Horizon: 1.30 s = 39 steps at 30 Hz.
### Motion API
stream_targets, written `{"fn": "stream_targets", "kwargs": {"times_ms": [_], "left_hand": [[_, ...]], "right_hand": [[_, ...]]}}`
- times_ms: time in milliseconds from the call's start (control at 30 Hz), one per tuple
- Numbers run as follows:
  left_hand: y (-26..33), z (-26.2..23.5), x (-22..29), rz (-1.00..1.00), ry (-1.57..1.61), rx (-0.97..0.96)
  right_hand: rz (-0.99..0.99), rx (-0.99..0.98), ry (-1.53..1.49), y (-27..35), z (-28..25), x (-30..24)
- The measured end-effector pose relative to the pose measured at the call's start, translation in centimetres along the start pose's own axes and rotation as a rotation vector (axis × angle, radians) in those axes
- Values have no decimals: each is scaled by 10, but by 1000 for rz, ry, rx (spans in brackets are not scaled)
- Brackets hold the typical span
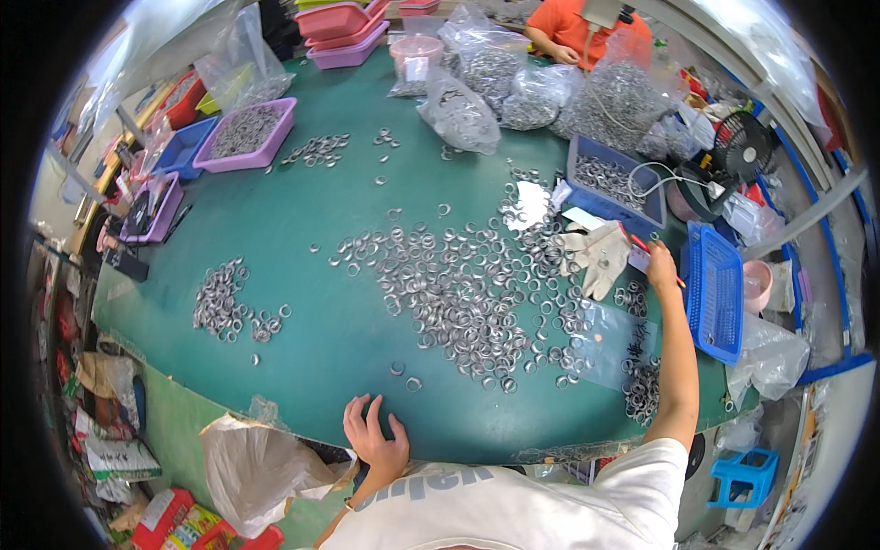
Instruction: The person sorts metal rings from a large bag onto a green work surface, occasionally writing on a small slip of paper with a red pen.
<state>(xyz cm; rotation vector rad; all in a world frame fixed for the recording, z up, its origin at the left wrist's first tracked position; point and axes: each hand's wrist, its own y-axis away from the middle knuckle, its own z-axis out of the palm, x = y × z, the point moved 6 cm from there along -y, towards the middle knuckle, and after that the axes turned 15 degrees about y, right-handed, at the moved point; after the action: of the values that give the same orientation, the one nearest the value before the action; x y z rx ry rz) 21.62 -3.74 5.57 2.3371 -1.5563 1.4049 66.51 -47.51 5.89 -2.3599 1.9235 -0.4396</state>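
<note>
My left hand [374, 438] rests at the near edge of the green table, fingers spread and holding nothing. Two loose metal rings lie just beyond its fingertips. My right hand [662, 268] is stretched out to the right side, its fingers closed round a slim red tool [639, 243] whose ends stick out on both sides; its exact kind is not clear. Beside that hand lies a whitish work glove [598, 258]. A large spread of grey metal rings [467, 302] covers the middle of the table, with a smaller heap [220, 298] at the left.
A blue basket [715, 293] and a blue bin of rings [616, 179] stand at the right, near a black fan [742, 145]. Filled plastic bags [490, 69] line the far side, where a person in orange [587, 32] sits. A purple tray [246, 136] stands far left.
</note>
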Motion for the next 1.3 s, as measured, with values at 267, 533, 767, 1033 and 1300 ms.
{"fn": "stream_targets", "kwargs": {"times_ms": [267,533,767,1033,1300], "left_hand": [[-8,-6,2,-34,21,-1],[0,-15,3,-47,21,48],[-4,-10,4,8,111,-2],[8,-11,-10,7,156,55],[12,-27,-54,-423,975,153]], "right_hand": [[-10,-373,-232,-37,108,88],[21,-505,-8,-48,106,77],[-36,-109,41,-21,-8,29],[-930,-628,-620,106,-178,-321],[-1351,-599,-299,214,-184,-491]]}}
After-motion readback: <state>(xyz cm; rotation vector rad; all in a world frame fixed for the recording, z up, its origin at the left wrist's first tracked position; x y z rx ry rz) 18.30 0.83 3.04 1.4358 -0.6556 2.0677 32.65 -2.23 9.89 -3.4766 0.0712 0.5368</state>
